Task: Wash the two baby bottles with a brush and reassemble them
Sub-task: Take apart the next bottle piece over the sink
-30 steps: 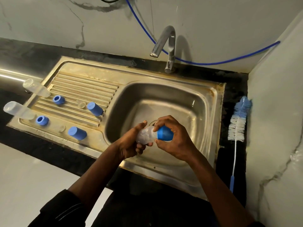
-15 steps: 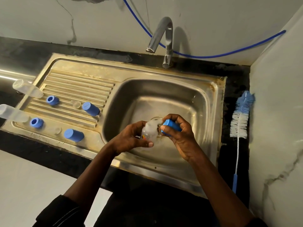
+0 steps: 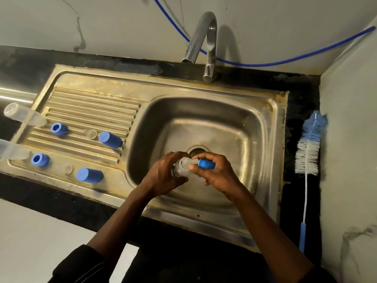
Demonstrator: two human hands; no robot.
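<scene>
Baby bottle [image 3: 182, 166] lies sideways over the sink [image 3: 204, 92], left hand [image 3: 163, 175] gripping its body, right hand [image 3: 219, 177] pinching the blue cap [image 3: 207, 164] at its teat.

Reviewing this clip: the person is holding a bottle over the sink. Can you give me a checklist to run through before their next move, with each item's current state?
1. Left hand has a firm grip on the clear bottle: ok.
2. Right hand pinches the blue cap at the bottle's top end: ok.
3. Blue cap fully free of the bottle: cannot tell, fingers cover the joint.
4. Bottle held over the sink basin, so drips fall inside: ok.
5. Brush lies free on the counter to the right of the sink: ok.
6. Water running from the tap: not ok, no stream visible.
</scene>
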